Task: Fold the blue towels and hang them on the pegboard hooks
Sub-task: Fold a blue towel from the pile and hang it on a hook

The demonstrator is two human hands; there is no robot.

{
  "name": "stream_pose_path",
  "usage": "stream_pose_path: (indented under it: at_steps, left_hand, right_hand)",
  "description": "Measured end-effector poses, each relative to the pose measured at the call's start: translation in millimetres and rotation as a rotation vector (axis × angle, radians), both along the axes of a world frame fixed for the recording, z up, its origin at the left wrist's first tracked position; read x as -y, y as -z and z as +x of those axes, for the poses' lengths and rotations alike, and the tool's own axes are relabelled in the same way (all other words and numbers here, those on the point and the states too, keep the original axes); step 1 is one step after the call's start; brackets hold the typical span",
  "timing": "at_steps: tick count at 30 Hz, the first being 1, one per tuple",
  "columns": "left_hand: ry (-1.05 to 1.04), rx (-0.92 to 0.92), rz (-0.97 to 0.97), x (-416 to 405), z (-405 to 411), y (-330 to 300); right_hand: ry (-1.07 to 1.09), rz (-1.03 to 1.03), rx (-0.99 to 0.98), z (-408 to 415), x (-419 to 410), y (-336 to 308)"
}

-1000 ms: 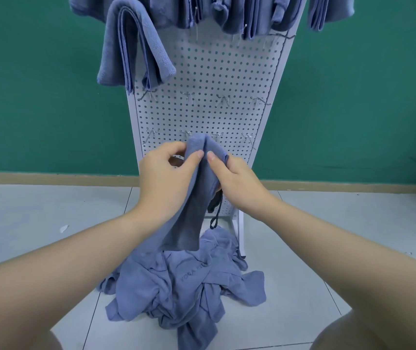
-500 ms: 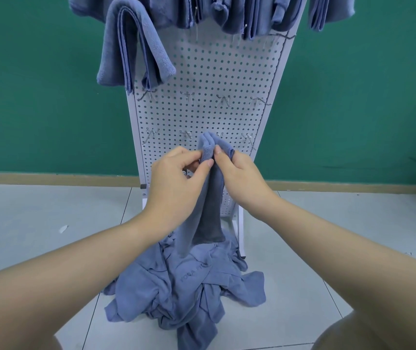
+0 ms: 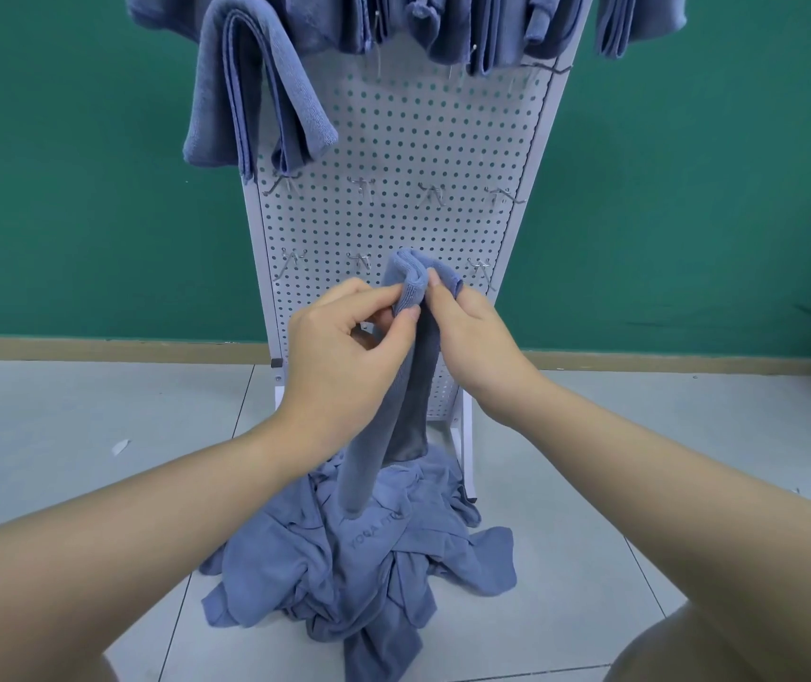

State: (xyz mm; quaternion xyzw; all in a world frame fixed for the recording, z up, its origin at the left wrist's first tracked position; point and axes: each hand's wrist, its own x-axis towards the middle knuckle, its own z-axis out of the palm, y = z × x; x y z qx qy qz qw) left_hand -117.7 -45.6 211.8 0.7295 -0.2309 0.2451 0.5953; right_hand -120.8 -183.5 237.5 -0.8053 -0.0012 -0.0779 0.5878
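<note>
A folded blue towel (image 3: 406,386) hangs as a narrow strip in front of the white pegboard (image 3: 408,140). My left hand (image 3: 344,356) pinches its top fold from the left and my right hand (image 3: 472,342) grips it from the right, level with the lower row of hooks (image 3: 359,260). Below lies a heap of loose blue towels (image 3: 359,558) on the floor. A folded towel (image 3: 246,91) hangs at the upper left of the board, and several more hung towels (image 3: 442,22) line the top edge.
The pegboard stands on white feet (image 3: 465,455) against a green wall (image 3: 73,189) with a tan baseboard. Bare metal hooks (image 3: 430,194) form the middle row. The floor is pale grey tile. A small white scrap (image 3: 120,446) lies at the left.
Both hands have lifted the towel's top fold slightly up and toward the lower hooks, and the hanging part has gathered into a narrower strip.
</note>
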Motion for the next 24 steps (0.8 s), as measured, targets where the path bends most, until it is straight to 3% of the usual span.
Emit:
stream_pose_path:
  at_steps: [12,18,24]
  left_hand:
    - [0.131,-0.107,0.071,-4,2,3]
    - [0.217,-0.265,-0.091,-4,7,-5]
    - [0.134,-0.331,-0.089,-10,27,-2]
  right_hand:
    - [-0.118,-0.025,0.021,-6,1,-3]
    - [-0.129,-0.065,0.025,-3,2,0]
    - [-0.082,-0.037,-0.006,-1,6,-1]
